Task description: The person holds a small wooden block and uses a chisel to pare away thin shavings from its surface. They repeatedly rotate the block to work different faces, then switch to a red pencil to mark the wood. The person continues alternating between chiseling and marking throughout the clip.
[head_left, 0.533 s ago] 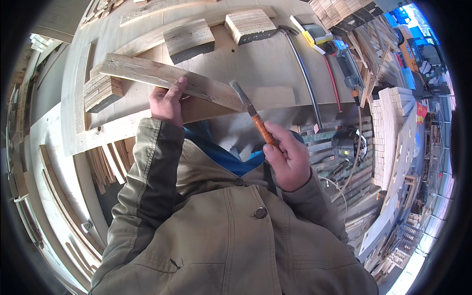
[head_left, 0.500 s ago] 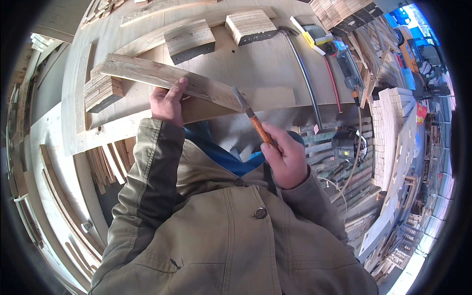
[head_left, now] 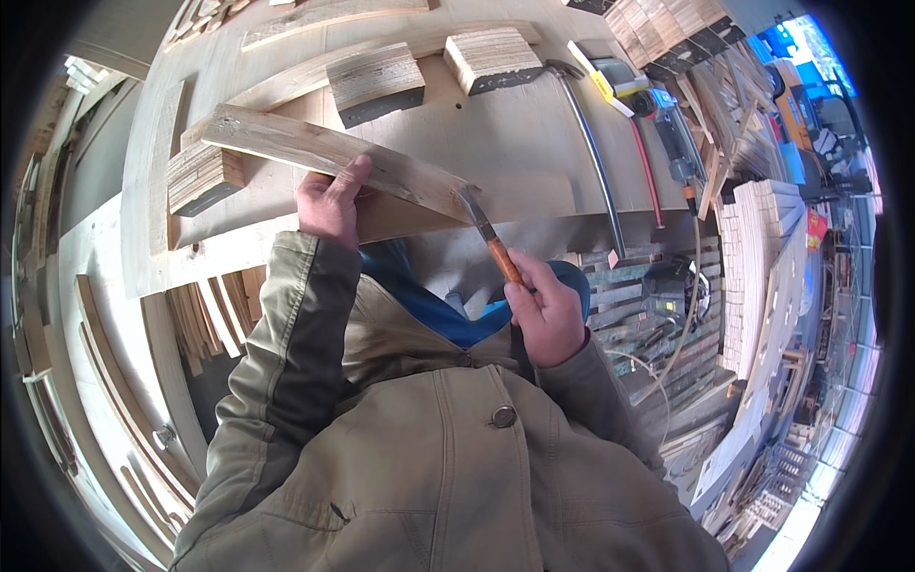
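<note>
A flat wooden board [head_left: 286, 140] slants over the workbench, its far end up to the left and its near end toward the right. My left hand [head_left: 331, 202] grips its lower edge near the middle, thumb on the top face. In my right hand [head_left: 550, 307] is an orange-handled tool with a bent metal blade [head_left: 503, 257], fingers wrapped round the handle. The blade's tip touches the board's near right end. Under the board's left part sits a stacked wooden block [head_left: 207, 172] with a dark end.
On the plywood bench [head_left: 515, 124] lie two more blocks [head_left: 376, 78] [head_left: 489, 59], a long steel bar [head_left: 591, 157], a red rod [head_left: 646, 176] and a yellow tool [head_left: 610, 91]. A corded power tool [head_left: 675, 143] rests at the right. Stacked boards [head_left: 748, 276] stand beyond, beside slatted pallets.
My right hand and the tool have shifted slightly down. The board and left hand sit a little further right in view, as does the bench. Both grips are unchanged.
</note>
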Demonstrator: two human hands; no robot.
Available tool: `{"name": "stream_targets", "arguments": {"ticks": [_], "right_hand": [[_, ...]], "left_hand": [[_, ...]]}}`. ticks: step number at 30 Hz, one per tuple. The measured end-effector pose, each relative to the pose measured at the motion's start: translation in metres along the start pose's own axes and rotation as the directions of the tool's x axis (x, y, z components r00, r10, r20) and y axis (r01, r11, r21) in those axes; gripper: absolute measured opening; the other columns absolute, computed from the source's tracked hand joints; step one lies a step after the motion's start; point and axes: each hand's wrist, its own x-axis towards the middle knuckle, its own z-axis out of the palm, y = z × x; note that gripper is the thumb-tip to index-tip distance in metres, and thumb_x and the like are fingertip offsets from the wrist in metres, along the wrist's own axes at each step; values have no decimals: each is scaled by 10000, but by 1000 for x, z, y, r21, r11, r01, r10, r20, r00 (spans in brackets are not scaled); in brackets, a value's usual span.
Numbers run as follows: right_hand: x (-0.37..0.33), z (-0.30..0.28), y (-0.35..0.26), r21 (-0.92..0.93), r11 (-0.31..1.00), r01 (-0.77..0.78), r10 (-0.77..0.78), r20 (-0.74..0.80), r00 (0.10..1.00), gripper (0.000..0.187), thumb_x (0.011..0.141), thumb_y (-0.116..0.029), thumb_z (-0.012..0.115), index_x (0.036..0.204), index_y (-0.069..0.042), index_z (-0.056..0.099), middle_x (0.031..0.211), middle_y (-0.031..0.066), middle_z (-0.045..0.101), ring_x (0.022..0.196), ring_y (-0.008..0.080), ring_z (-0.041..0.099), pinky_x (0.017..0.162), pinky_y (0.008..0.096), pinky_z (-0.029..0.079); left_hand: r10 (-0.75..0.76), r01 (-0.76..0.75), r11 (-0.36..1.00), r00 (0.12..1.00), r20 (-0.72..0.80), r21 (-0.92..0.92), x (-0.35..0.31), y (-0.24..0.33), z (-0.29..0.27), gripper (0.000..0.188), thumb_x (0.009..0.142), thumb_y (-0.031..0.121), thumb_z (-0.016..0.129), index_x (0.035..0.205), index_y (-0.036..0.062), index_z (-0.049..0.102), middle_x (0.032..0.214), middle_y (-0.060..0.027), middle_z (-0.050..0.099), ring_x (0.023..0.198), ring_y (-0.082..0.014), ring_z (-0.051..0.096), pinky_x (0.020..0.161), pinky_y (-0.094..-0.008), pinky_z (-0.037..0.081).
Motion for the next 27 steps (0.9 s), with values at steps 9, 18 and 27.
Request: {"name": "stream_targets", "arguments": {"ticks": [9,18,27], "right_hand": [[3,0,10,137,976,170,-170,-12,985,401,1032,-84,586,1413,27,528,1047,97,697,677,61,569,631,225,503],[0,-11,5,126,967,223,-215,-70,974,398,1028,-96,594,1405,21,545,1023,81,691,681,50,562,625,214,490],[6,-11,4,92,996,-12,8,50,999,375,1029,-98,606,1374,40,557,966,99,700,760,83,618,704,244,512]], "left_hand": [[-41,42,999,999,34,-29,-2,2,1,274,952,177,744,1113,-37,687,1017,-116,732,886,-201,698,796,-351,597],[-39,40,999,998,48,-24,-2,-1,1,249,953,164,736,1098,-33,690,985,-106,733,842,-197,698,757,-336,591],[-67,66,997,997,32,38,-6,3,-3,262,961,181,729,1099,-39,689,990,-115,733,841,-199,697,761,-338,591]]}}
